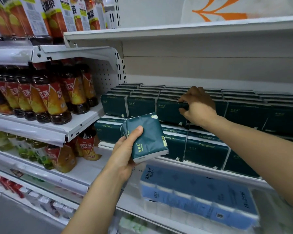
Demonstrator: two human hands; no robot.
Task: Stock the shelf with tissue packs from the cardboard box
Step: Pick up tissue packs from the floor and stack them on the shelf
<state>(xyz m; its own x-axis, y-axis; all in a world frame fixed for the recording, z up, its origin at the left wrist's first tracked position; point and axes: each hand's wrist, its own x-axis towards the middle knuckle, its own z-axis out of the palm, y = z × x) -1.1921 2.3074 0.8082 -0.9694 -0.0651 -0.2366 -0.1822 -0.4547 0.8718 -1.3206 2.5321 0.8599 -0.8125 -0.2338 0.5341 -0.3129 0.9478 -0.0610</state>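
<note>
The left hand (125,149) gripped spare tissue packs (147,137) ready, while the right hand (195,105) pinched a stacked pack (169,110) square at the shelf (201,168) front edge.

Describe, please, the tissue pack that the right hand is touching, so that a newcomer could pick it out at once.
Start at the white shelf stacked with two tiers of dark green tissue packs, right of the iced tea bottles. In the upper tier's front row, count three from the left. That tissue pack is the only shelved one with the right hand curled over its top right corner.
</note>
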